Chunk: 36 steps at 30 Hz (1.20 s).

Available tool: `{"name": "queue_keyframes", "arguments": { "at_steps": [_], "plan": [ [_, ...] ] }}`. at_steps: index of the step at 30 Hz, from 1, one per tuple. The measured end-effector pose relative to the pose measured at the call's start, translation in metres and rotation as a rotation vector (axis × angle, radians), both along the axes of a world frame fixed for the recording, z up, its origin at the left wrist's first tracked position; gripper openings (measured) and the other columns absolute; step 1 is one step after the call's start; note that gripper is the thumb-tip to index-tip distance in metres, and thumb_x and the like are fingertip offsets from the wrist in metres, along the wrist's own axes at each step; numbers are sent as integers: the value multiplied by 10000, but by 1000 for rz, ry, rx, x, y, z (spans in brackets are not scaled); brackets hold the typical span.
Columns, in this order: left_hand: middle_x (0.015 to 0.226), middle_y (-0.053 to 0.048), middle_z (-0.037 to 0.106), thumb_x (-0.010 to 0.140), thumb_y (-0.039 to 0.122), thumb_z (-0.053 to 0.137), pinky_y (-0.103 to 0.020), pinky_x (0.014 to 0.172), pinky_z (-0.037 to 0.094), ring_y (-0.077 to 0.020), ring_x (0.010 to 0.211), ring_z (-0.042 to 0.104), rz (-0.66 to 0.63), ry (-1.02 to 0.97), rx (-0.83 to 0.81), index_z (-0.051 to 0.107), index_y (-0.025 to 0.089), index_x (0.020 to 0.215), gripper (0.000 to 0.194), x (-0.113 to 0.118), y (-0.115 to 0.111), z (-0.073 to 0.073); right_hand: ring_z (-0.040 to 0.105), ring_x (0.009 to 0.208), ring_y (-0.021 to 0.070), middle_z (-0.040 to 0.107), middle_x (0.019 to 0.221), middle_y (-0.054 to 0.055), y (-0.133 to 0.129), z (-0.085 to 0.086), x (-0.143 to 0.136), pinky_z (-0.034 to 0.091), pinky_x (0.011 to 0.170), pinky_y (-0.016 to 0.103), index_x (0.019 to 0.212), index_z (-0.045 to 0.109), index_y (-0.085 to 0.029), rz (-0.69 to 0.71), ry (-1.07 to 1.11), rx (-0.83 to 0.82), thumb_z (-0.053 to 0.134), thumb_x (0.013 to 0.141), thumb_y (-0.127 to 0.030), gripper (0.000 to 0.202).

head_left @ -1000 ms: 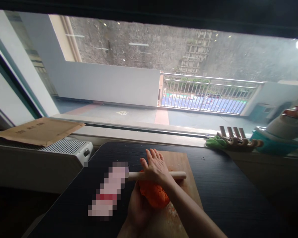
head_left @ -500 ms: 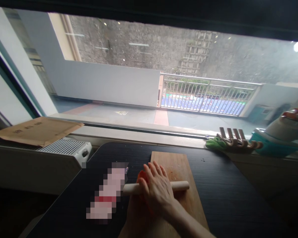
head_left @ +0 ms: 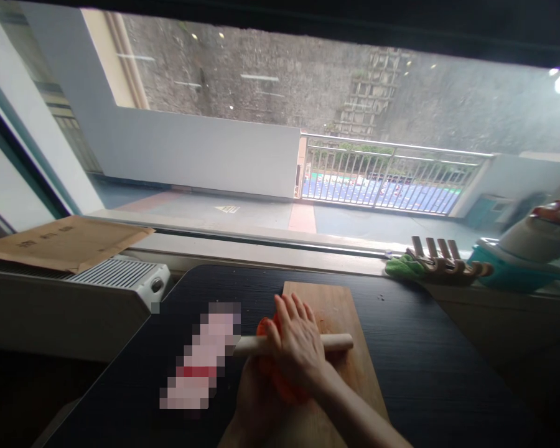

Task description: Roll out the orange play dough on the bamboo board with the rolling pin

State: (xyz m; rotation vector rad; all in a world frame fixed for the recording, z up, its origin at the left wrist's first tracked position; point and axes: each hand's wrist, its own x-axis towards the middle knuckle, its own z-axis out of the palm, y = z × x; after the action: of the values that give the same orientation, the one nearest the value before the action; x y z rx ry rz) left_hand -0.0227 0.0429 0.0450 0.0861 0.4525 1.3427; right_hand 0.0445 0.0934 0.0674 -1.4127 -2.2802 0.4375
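Note:
My right hand [head_left: 298,339] lies flat across a pale wooden rolling pin [head_left: 338,341], palm down with fingers stretched away from me. Beneath the pin is a soft, flattened orange piece like dough [head_left: 287,382], partly covered by the hand. It rests on a wooden cutting board [head_left: 317,295]. In shadow at the near left edge of the board is my left hand [head_left: 254,389], close beside the orange piece. Its fingers are too dark and hidden to make out.
The board sits on a black table [head_left: 415,348]. Left of it lies a pixelated pink item [head_left: 200,354]. A brown envelope [head_left: 70,241] rests on a white radiator [head_left: 149,280]. Along the windowsill are a green cloth [head_left: 404,267], a pronged holder [head_left: 441,264] and a teal basin [head_left: 508,270].
The rolling pin and my right hand have shifted slightly away from me over the orange piece. More of the orange shows on the near side of the pin.

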Motion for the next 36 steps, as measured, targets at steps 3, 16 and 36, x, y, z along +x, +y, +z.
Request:
{"name": "queue_keyframes", "arguments": {
  "at_steps": [3, 16, 36],
  "plan": [
    [1343, -103, 564, 965, 311, 308, -410, 1041, 420, -242, 1278, 482, -8, -108, 71, 435, 193, 1386, 455, 2, -5, 8, 217, 1413, 290, 332, 1500, 160, 21, 7, -7, 191, 1129, 473, 1442, 325, -81, -63, -5, -70, 261, 953, -484, 637],
    [1268, -114, 617, 962, 369, 317, -456, 1056, 393, -261, 1247, 510, -24, -147, 49, 443, 187, 1378, 471, 0, -9, 0, 193, 1420, 290, 331, 1499, 168, 26, 10, -5, 179, 1137, 470, 1435, 343, -84, -66, -16, -84, 268, 955, -482, 628],
    [1134, -164, 686, 920, 516, 392, -475, 1013, 426, -314, 1160, 584, 129, 78, -148, 561, 123, 1277, 557, 0, -10, -9, 604, 991, 180, 650, 1144, 37, 48, 10, 83, 455, 864, 272, 1092, 682, -245, 291, 134, -206, 630, 759, -321, 345]
  ]
}}
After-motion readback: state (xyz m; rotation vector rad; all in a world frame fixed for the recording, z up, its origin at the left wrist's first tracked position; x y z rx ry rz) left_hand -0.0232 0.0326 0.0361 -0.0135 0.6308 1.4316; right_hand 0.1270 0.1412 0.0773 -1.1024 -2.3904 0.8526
